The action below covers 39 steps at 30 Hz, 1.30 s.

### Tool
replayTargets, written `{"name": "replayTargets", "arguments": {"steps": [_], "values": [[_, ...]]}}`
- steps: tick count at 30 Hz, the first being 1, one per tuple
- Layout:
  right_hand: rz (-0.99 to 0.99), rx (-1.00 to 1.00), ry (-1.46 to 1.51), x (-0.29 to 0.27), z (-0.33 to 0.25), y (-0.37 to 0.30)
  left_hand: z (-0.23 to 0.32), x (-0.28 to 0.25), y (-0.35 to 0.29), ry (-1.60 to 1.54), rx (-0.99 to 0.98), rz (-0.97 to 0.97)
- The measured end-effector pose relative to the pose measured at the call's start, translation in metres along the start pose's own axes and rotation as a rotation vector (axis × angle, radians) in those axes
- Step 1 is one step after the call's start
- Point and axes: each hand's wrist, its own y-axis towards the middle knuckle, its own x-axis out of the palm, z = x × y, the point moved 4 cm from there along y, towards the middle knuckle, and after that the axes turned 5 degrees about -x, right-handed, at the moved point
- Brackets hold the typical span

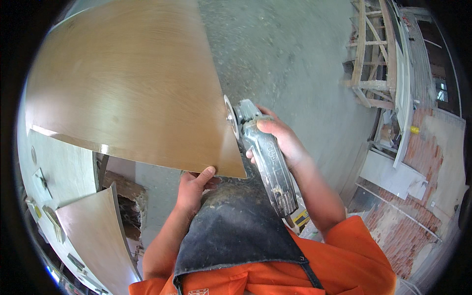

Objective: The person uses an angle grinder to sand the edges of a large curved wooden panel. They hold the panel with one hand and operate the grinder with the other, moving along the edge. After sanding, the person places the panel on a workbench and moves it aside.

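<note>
Brown panel point(128, 83): upper left; likely stiff, slick; hold by edges.
Left hand point(195, 187): below centre, pinching its edge.
Right hand point(285, 139): wrapped round grinder point(268, 160).

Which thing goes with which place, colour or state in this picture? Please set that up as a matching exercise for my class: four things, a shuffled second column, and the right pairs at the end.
Column one
1. Apron
2. Angle grinder
3. Brown panel
4. Shirt

Column two
A. Orange
B. Held at its lower edge by the left hand
C. Dark, worn on the person's front
D. Held around its body by the right hand

Right pairs
1-C
2-D
3-B
4-A
</note>
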Motion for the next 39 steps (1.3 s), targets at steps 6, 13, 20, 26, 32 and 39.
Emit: {"name": "replayTargets", "arguments": {"steps": [6,13,20,26,32,39], "values": [[-0.022,-0.034,-0.02,0.011,-0.029,0.038,-0.005,-0.003,0.002,-0.005,-0.006,-0.017],[-0.052,-0.047,-0.02,0.026,-0.056,0.075,-0.001,-0.002,0.001,0.015,-0.004,-0.005],[-0.041,-0.055,-0.052,0.038,-0.084,0.109,0.007,0.003,-0.003,-0.025,0.016,0.021],[-0.038,-0.085,-0.094,0.045,-0.104,0.142,0.011,0.002,-0.005,0.026,0.026,0.01],[0.019,-0.01,-0.088,0.052,-0.119,0.167,0.002,-0.004,-0.001,-0.004,0.021,-0.009],[0.033,-0.079,-0.152,0.058,-0.136,0.191,0.005,-0.001,-0.004,0.004,0.045,0.023]]}}
